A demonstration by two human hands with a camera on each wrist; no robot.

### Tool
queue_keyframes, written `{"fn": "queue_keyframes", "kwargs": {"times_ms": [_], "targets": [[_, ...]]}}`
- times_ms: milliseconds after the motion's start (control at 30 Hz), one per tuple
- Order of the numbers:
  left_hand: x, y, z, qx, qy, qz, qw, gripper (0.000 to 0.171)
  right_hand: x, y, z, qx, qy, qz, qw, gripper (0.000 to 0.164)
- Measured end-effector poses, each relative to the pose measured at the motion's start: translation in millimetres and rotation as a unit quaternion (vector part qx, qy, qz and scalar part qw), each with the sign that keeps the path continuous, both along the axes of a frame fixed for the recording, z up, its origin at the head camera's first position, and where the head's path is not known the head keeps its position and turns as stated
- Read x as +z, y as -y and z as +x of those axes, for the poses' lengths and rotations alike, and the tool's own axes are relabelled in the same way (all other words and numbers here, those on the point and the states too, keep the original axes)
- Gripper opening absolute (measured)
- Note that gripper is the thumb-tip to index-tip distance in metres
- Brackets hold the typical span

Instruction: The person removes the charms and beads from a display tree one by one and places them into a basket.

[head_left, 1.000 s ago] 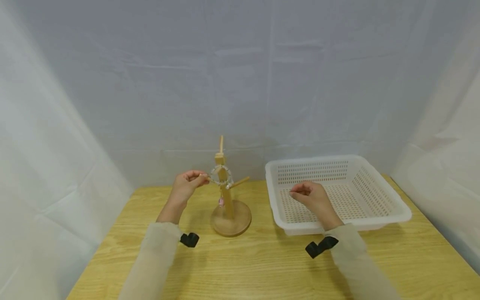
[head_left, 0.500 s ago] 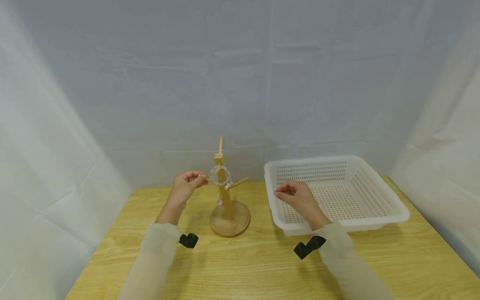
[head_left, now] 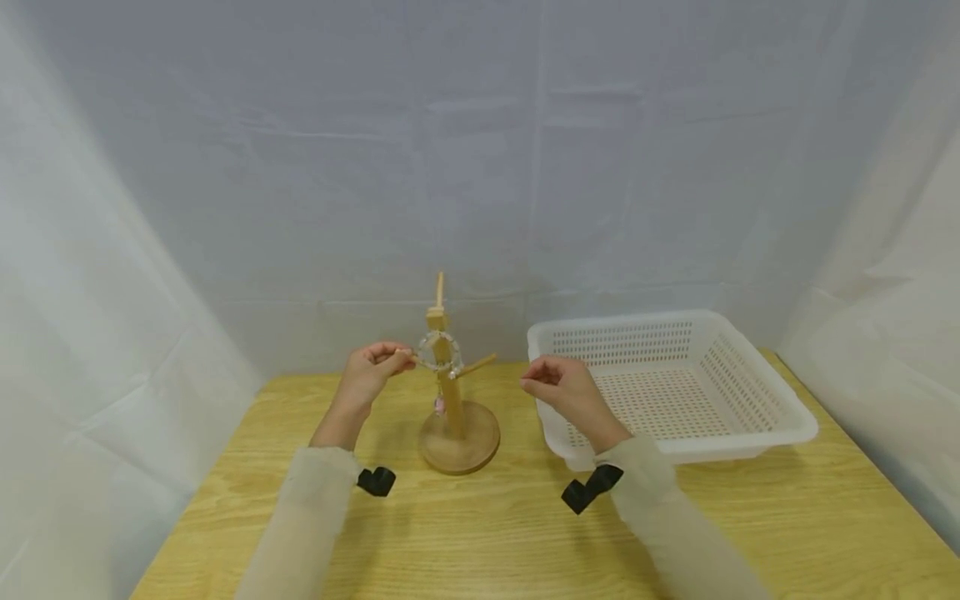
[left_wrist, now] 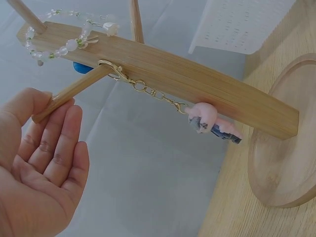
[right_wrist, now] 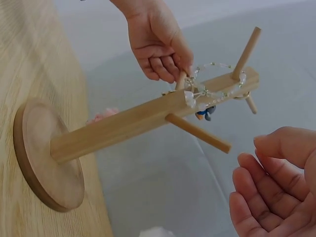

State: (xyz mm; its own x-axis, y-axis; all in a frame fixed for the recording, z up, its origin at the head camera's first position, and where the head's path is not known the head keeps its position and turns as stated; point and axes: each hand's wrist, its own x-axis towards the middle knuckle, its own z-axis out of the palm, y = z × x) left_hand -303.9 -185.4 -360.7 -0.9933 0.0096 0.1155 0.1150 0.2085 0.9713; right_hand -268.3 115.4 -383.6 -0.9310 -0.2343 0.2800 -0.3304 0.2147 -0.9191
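My left hand (head_left: 367,375) pinches the tip of a short peg (left_wrist: 74,93) on a wooden stand (left_wrist: 197,81). At that peg's root, a gold clasp and chain hold a small pink figure (left_wrist: 202,116). Higher up hangs a bracelet (left_wrist: 72,45) of clear, white and green beads with a white flower, looped around an upper peg. My right hand (head_left: 570,392) holds nothing. Its fingers are loosely bent, a short way from the tip of the stand's right-hand peg (right_wrist: 200,133). A small blue and grey charm (right_wrist: 207,113) shows partly behind the post.
A white perforated basket (head_left: 720,450) stands on the right of the wooden table (head_left: 480,533), beside and partly under my right forearm. The stand's round base (head_left: 480,450) rests on the table. Pale cloth (head_left: 480,167) hangs behind and at both sides.
My right hand has moved left, from over the basket to its left rim near the stand. My left hand keeps its pinch on the peg.
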Motion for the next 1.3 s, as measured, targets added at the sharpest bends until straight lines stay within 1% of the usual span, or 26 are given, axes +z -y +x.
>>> {"fn": "queue_keyframes", "kwargs": {"times_ms": [100,300,367,400,500,600,633,700,800,933,1100,1300], "targets": [[0.2,-0.2,-0.4,-0.002,-0.002,0.002,1.0000,0.017,1.1,4.2,-0.5,0.013,-0.001,-0.007,1.000,0.015],[-0.1,0.0,-0.8,-0.006,-0.002,0.005,1.0000,0.022,2.2,12.2,-2.4,0.021,-0.003,-0.021,1.000,0.016],[-0.1,-0.1,-0.7,-0.007,-0.004,0.002,1.0000,0.022,3.5,15.1,-2.3,0.024,-0.003,-0.023,0.999,0.019],[-0.1,-0.2,-0.7,-0.008,-0.005,0.000,1.0000,0.022,7.9,16.8,0.7,0.025,-0.002,-0.022,0.999,0.019],[0.3,-0.3,-0.1,-0.008,-0.007,-0.004,0.9999,0.021,10.1,22.5,0.0,0.022,-0.007,-0.013,1.000,0.017],[0.9,0.0,0.4,-0.007,-0.007,-0.005,0.9999,0.021,13.5,27.7,-1.9,0.024,-0.007,-0.005,1.000,0.014],[1.0,0.0,0.5,-0.006,-0.006,-0.003,1.0000,0.020,11.0,28.9,-5.5,0.025,-0.007,-0.005,1.000,0.014],[1.0,-0.1,0.3,-0.005,-0.006,-0.001,1.0000,0.019,13.3,30.7,-6.9,0.028,-0.005,-0.006,1.000,0.013],[0.5,-0.1,-0.1,-0.005,-0.004,0.002,1.0000,0.020,16.4,33.2,-8.5,0.031,-0.003,-0.009,0.999,0.015],[0.1,0.4,-0.4,-0.004,-0.004,-0.002,1.0000,0.020,20.1,37.0,-10.3,0.031,-0.001,-0.016,0.999,0.016],[1.0,0.7,-0.3,-0.004,-0.003,-0.006,1.0000,0.017,24.8,42.6,-13.1,0.022,-0.004,-0.014,1.000,0.013],[1.5,0.3,-0.7,-0.001,0.000,-0.010,1.0000,0.019,29.8,51.3,-17.5,0.017,-0.011,-0.024,0.999,0.018]]}}
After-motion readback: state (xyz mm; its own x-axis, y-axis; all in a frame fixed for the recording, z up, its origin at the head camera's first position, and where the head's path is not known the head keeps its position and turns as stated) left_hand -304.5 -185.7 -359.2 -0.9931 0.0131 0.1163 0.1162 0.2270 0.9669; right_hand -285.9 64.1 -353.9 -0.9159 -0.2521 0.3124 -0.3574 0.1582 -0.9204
